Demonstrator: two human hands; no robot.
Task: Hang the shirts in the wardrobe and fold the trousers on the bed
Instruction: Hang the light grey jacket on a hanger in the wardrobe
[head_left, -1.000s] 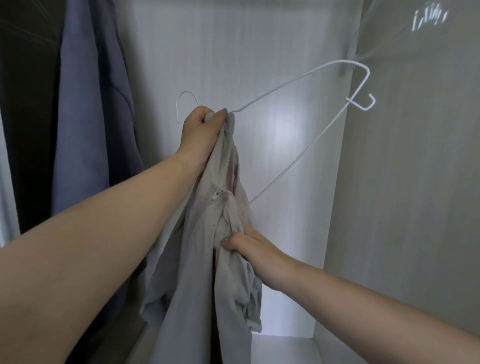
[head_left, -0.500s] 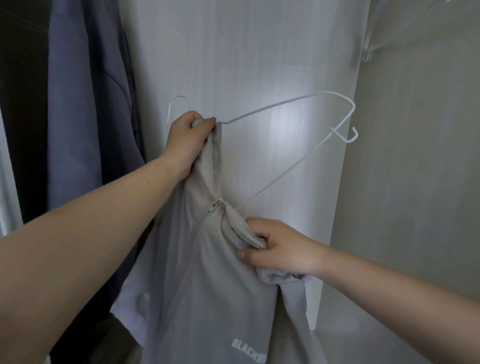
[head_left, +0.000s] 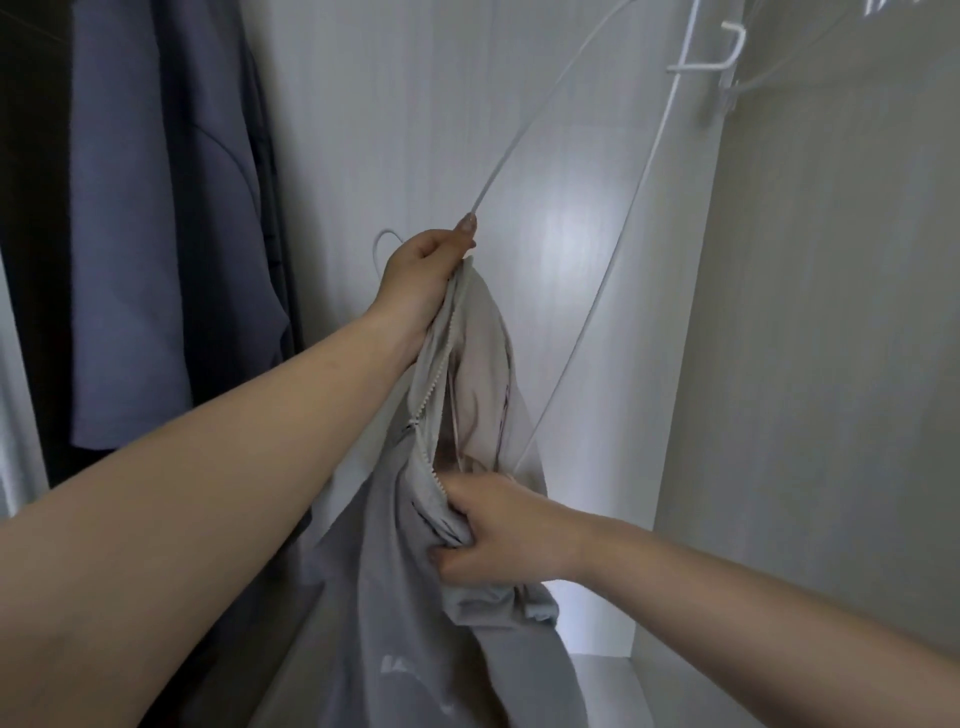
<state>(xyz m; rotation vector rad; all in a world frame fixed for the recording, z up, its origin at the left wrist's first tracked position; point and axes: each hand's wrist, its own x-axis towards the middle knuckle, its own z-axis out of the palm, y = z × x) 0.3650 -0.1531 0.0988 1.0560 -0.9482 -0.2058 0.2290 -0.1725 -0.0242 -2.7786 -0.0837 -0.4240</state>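
A light grey zip-up shirt (head_left: 410, 623) hangs in front of me inside the white wardrobe (head_left: 810, 364). My left hand (head_left: 421, 275) grips the neck of a white wire hanger (head_left: 587, 332) together with the shirt's collar; the hook shows just left of the hand. One arm of the hanger is inside the garment, the other arm sticks up to the right, bare. My right hand (head_left: 498, 530) grips a bunch of the shirt's fabric beside the zip, lower down.
A blue-grey shirt (head_left: 150, 223) hangs at the left with dark clothes behind it. More white hangers (head_left: 727, 62) hang at the top right. The wardrobe's back panel, right side wall and floor (head_left: 602, 686) close the space in.
The hanger has tilted so its bare arm points steeply up to the right. My right hand has pulled the shirt's opening wider below the zip. Both hands sit lower in view.
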